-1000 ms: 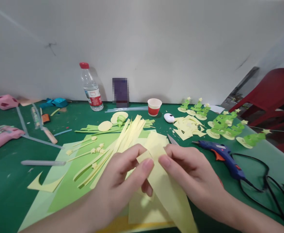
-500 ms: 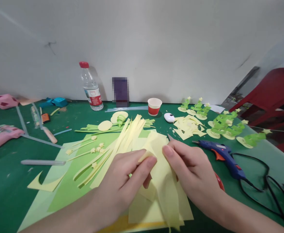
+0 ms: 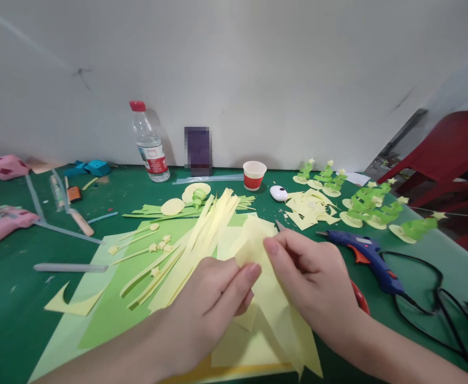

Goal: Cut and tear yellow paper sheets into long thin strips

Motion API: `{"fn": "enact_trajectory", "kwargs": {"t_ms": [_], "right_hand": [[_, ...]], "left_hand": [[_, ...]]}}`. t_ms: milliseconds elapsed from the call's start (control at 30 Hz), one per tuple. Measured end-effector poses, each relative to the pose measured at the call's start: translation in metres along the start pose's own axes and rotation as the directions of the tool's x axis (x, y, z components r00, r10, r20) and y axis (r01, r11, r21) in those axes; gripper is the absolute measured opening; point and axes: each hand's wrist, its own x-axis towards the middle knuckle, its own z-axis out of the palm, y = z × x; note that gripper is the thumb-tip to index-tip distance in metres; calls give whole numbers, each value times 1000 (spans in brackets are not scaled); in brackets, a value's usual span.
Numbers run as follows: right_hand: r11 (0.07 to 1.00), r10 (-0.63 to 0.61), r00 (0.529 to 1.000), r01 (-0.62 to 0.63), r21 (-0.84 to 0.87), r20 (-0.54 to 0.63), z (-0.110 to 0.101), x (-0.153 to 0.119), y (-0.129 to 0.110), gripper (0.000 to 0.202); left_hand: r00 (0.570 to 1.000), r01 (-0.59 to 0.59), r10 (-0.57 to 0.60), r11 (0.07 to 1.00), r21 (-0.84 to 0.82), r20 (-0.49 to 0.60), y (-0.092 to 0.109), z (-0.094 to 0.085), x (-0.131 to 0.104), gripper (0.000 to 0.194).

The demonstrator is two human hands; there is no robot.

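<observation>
Head view: both hands work over the near part of the green table (image 3: 2,325), well forward of its back edge at the wall and well in from its right edge. Our left hand (image 3: 223,292) is closed, thumb and forefinger pinching a turned-up flap of a pale yellow paper sheet (image 3: 280,298). Thumb and forefinger of our right hand (image 3: 316,277) come close together at the sheet's right side; whether they truly clamp it, we cannot tell. The sheet slants between the hands toward the near side, above flat pale sheets (image 3: 230,354).

A red handle (image 3: 361,297) beside the right hand and a pointed blade (image 3: 281,226) beyond its fingertips suggest scissors; how they are held is hidden.

Technique, in our judgement: we want the flap's edges matched before the left thumb presses, with the right fingers steadying the sheet lightly, since thin paper probably dents or creases askew under a hard pinch. The long loose end could twist the line, so resting it on the flat sheets should help. We would turn the blade point away from both paper and left fingers.
</observation>
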Motion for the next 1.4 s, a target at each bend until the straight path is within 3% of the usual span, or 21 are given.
{"fn": "enact_trajectory", "kwargs": {"t_ms": [233, 400, 567, 767, 967, 1133, 1233, 1400], "right_hand": [[996, 46, 999, -44, 81, -20, 2, -2, -4, 29], [938, 128, 985, -159, 308, 120, -1, -1, -5, 32], [850, 128, 938, -272, 452, 322, 0, -5, -4, 38], [765, 183, 923, -351, 540, 339, 6, -11, -3, 41], [656, 141, 890, -412, 632, 434, 3, -12, -5, 43], [704, 139, 911, -366, 609, 388, 2, -11, -5, 36], [745, 140, 916, -347, 570, 376, 1, -10, -5, 34], [801, 133, 934, -299, 518, 333, 0, -8, -5, 31]], "left_hand": [[999, -32, 33, 997, -64, 11, 0, 1, -4, 41], [986, 115, -123, 991, -74, -113, -1, -1, -6, 41], [992, 65, -21, 928, -367, 123, -6, -2, -1, 41], [998, 63, -62, 939, -339, 15, -4, 4, -3, 39], [999, -35, 45, 949, -314, 24, -1, 0, -5, 38], [995, 92, -96, 968, -234, -6, -2, -1, -10, 39], [984, 135, -163, 944, -301, -70, -6, 3, -10, 40], [996, 22, -59, 902, -431, -72, -10, 4, -4, 36]]}}
